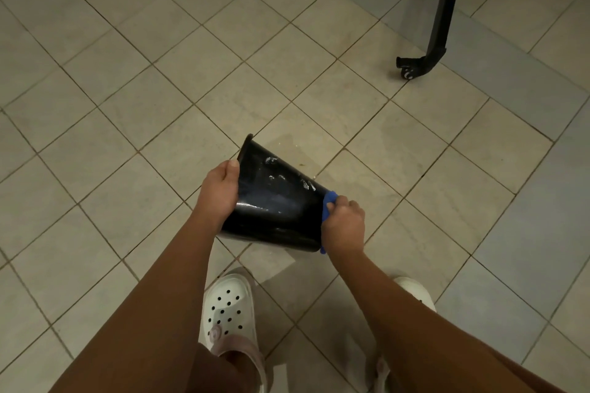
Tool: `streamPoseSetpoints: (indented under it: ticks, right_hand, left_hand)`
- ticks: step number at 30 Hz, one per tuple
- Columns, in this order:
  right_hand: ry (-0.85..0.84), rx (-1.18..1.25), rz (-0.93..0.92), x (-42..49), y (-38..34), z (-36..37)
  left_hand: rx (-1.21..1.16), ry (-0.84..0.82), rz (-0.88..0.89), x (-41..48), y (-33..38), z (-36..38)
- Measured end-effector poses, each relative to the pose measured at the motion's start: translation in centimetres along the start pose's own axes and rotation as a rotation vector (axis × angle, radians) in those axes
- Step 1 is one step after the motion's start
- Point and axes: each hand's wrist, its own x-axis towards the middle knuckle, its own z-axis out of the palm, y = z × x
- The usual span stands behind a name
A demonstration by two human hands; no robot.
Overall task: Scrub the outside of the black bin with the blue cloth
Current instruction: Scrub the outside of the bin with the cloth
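A glossy black bin (277,201) is held on its side above the tiled floor, its wide rim to the left and its narrower base to the right. White soap smears mark its upper side. My left hand (220,190) grips the rim end. My right hand (344,220) is closed on a blue cloth (328,205) and presses it against the bin's base end. Most of the cloth is hidden between my hand and the bin.
The floor is beige tile (159,80) with a wet patch (287,142) just beyond the bin. A black furniture leg with a caster wheel (412,68) stands at the upper right. My feet in white clogs (228,313) are below the bin.
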Motion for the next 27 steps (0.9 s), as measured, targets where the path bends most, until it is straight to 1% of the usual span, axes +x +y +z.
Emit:
streamPoseSetpoints:
  ticks: [1,4,6,8,9,10,12,13,16,19,21,23,24,25,27]
  right_hand:
    - [0.030,0.010,-0.045,-1.0,0.2,0.4]
    - [0.113,0.000,-0.270,-3.6,0.5,2.0]
    - [0.120,0.009,-0.360,-3.8,0.5,2.7]
    - [0.128,-0.032,-0.456,-2.7,0.2,2.5]
    - [0.133,-0.055,-0.469,-1.9,0.2,2.2]
    - [0.119,-0.045,-0.429,-1.1,0.2,1.8]
    - [0.123,0.007,-0.280,0.0,0.5,1.2]
    - [0.144,0.012,-0.252,-0.1,0.6,1.1]
    - [0.176,0.025,-0.360,-2.2,0.8,1.9]
    - [0.114,0.064,-0.527,-4.2,0.5,3.0]
    - [0.085,0.030,-0.665,-3.7,-0.1,2.7]
    - [0.127,0.009,-0.747,-2.1,-0.3,2.3]
    - [0.148,0.018,-0.743,-1.4,-0.4,2.0]
    - [0.159,0.048,-0.695,-1.0,-0.6,1.8]
    - [0.167,0.119,-0.539,-0.8,-0.9,2.1]
  left_hand:
    - [-0.013,-0.001,-0.022,0.0,-0.1,-0.1]
    - [-0.059,-0.007,-0.097,0.1,-0.1,-0.3]
    - [-0.056,-0.014,-0.117,0.3,0.0,-0.4]
    - [-0.058,-0.008,-0.125,0.3,0.1,-0.4]
    - [-0.062,-0.007,-0.128,0.3,0.1,-0.4]
    - [-0.066,-0.007,-0.127,0.3,0.1,-0.3]
    - [-0.059,0.001,-0.120,0.3,0.2,-0.1]
    - [-0.055,0.006,-0.116,0.3,0.2,-0.1]
    - [-0.080,0.010,-0.139,0.4,0.4,-0.2]
    - [-0.096,-0.006,-0.165,0.2,0.5,-0.3]
    - [-0.110,-0.010,-0.156,0.0,0.6,-0.4]
    - [-0.134,-0.009,-0.156,0.0,0.6,-0.3]
    - [-0.151,-0.007,-0.156,-0.1,0.6,-0.2]
    - [-0.163,-0.006,-0.153,-0.2,0.7,-0.1]
    - [-0.167,-0.009,-0.146,-0.1,1.0,0.0]
